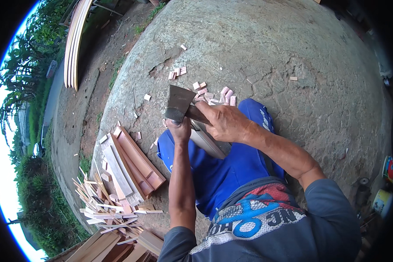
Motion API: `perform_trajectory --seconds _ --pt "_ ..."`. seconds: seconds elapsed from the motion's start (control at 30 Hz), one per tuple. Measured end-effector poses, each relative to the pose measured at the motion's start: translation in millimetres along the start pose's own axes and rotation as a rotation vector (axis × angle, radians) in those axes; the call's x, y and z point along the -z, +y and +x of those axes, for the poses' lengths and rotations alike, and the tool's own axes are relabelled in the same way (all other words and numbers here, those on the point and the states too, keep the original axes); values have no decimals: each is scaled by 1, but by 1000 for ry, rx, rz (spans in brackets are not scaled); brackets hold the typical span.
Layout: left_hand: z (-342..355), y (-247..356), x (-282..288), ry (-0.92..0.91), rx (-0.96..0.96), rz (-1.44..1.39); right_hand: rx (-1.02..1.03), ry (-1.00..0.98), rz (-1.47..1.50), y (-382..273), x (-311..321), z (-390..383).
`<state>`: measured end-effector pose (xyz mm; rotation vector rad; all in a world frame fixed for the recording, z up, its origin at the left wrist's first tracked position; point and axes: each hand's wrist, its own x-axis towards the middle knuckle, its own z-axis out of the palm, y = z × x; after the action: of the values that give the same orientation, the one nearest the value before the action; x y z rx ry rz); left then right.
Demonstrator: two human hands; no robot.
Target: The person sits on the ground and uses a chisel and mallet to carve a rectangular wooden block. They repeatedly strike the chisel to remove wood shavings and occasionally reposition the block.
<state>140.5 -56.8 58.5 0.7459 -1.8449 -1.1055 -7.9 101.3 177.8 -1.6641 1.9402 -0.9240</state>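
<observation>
My right hand [222, 122] grips the short handle of a hatchet [179, 98], whose broad dark blade is raised over my lap. My left hand [179, 130] is closed just below the blade, its thumb against the head; what else it holds is hidden. A pale grey board [207, 143] lies between my blue-clad legs, beneath my hands. Small cut wooden blocks [207, 95] are scattered on the concrete beyond my knees.
Moulded boards [133, 159] lie at my left beside loose offcuts [98, 194] and more planks [105, 249]. Long strips [75, 43] stand at the upper left, near a dirt edge and greenery. Containers [382, 203] sit at the right edge of the concrete [318, 100].
</observation>
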Motion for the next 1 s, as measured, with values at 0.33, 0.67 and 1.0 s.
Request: perform_trajectory --seconds 0.33,0.67,1.0 --pt "6 -20 7 -16 148 -179 55 27 53 7 5 -7" --pt "-11 -21 15 -178 68 49 398 189 -45 -57 61 5" --pt "-18 -24 19 -290 96 370 356 16 -346 -39 26 9"
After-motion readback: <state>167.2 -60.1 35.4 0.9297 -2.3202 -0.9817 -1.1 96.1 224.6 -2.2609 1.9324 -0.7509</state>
